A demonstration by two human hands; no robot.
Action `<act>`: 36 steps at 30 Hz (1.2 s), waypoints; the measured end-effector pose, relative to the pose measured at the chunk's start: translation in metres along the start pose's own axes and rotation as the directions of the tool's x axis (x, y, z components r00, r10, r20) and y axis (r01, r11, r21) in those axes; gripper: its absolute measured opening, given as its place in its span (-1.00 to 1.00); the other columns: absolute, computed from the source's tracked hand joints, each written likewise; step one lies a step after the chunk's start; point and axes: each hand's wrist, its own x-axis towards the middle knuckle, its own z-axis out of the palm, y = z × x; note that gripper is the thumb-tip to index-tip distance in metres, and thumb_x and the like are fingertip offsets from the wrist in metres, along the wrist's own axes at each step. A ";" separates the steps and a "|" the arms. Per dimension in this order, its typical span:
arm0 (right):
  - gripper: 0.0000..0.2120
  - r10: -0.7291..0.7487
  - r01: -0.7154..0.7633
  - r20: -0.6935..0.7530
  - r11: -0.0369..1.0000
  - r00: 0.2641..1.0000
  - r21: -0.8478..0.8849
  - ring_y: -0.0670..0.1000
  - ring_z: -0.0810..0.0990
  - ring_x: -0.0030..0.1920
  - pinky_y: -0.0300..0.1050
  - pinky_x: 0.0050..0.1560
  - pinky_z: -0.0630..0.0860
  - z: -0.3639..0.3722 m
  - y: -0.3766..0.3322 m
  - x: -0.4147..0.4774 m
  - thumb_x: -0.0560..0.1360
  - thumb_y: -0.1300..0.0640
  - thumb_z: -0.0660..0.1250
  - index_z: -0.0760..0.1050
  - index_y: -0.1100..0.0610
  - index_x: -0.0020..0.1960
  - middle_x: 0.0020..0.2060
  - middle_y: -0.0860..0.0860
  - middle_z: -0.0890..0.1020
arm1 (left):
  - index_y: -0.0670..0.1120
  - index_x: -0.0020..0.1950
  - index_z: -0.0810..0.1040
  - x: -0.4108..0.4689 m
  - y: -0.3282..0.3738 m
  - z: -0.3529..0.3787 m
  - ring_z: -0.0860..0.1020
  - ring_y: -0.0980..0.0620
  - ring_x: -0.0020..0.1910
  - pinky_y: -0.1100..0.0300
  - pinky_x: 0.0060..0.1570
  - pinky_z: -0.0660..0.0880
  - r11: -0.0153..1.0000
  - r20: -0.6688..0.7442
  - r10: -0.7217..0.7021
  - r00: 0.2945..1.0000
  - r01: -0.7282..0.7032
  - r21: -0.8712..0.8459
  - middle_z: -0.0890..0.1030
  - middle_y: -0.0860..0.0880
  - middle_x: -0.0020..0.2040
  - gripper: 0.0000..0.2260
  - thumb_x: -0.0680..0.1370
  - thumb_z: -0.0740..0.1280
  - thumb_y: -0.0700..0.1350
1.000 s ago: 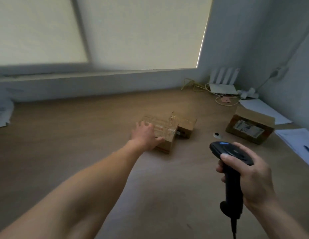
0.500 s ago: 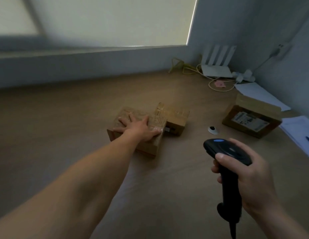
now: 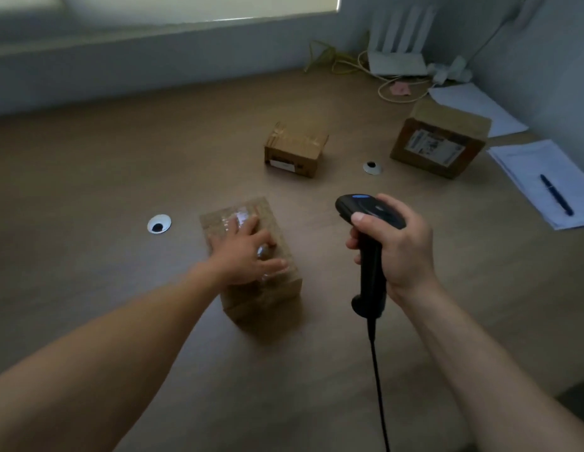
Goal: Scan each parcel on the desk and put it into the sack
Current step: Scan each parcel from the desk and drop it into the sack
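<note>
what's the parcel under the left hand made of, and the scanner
The parcel: brown cardboard, apparently wrapped in clear glossy tape, given the glare on its top. The scanner: likely black moulded plastic, smooth with a dull sheen.

The head view looks forward and down from close above the desk point(image 3: 88, 177).

a white router point(image 3: 397, 62) with upright antennas stands in the far right corner, yellow cables point(image 3: 336, 58) tangled just beside it. a dark pen point(image 3: 556, 194) lies on stacked white papers point(image 3: 519, 164) at the right edge. a left grommet point(image 3: 159, 224) and a right grommet point(image 3: 372, 167), both round, sit well apart
</note>
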 end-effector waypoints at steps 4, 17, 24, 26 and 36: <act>-0.40 0.028 -0.030 0.072 0.999 0.997 0.028 0.14 0.65 -0.26 0.01 -0.34 0.53 -0.020 0.005 -0.037 0.46 0.23 0.50 0.40 0.13 0.45 -0.14 0.22 0.68 | 0.16 0.22 0.50 -0.088 0.041 0.038 -0.10 -0.09 0.63 -0.40 0.44 0.07 0.999 -0.035 -0.019 0.999 0.018 -0.049 0.07 0.12 0.63 -0.47 0.38 0.38 0.44; -0.43 0.024 -0.027 0.184 0.999 0.983 0.017 0.13 0.63 -0.31 -0.04 -0.38 0.48 -0.033 0.020 -0.133 0.46 0.28 0.48 0.41 0.18 0.43 -0.11 0.22 0.67 | 0.30 0.53 0.07 -0.240 0.075 0.103 -0.22 -0.38 0.57 -0.57 0.36 0.00 0.847 0.045 -0.483 0.874 0.480 -0.229 -0.19 -0.06 0.63 -0.15 0.36 0.48 0.20; -0.47 -0.025 0.023 0.193 1.000 0.981 0.012 0.18 0.62 -0.30 -0.04 -0.36 0.46 0.002 0.014 -0.168 0.46 0.30 0.48 0.43 0.17 0.39 -0.15 0.21 0.65 | 0.17 0.55 0.29 -0.279 -0.027 0.032 0.53 -0.13 0.24 -0.05 0.18 0.58 0.731 -0.033 -0.439 0.898 0.335 -0.595 0.47 -0.08 0.40 -0.28 0.44 0.36 -0.26; -0.48 -0.038 0.037 0.198 0.999 0.979 0.007 0.18 0.62 -0.29 -0.03 -0.34 0.46 0.014 0.012 -0.180 0.46 0.30 0.47 0.43 0.15 0.38 -0.13 0.20 0.66 | 0.12 0.47 0.39 -0.288 -0.045 0.026 0.56 -0.15 0.19 0.00 0.09 0.58 0.776 -0.133 -0.496 0.858 0.369 -0.512 0.55 -0.08 0.33 -0.41 0.47 0.30 -0.25; -0.43 -0.062 0.074 0.223 0.996 0.973 -0.050 0.19 0.63 -0.28 -0.04 -0.36 0.48 0.053 0.020 -0.222 0.45 0.30 0.49 0.43 0.16 0.42 -0.10 0.25 0.66 | 0.20 0.52 0.08 -0.308 -0.061 0.046 0.49 -0.19 0.13 0.00 0.08 0.51 0.833 -0.060 -0.536 0.842 0.517 -0.195 0.38 -0.14 0.21 -0.11 0.32 0.50 0.22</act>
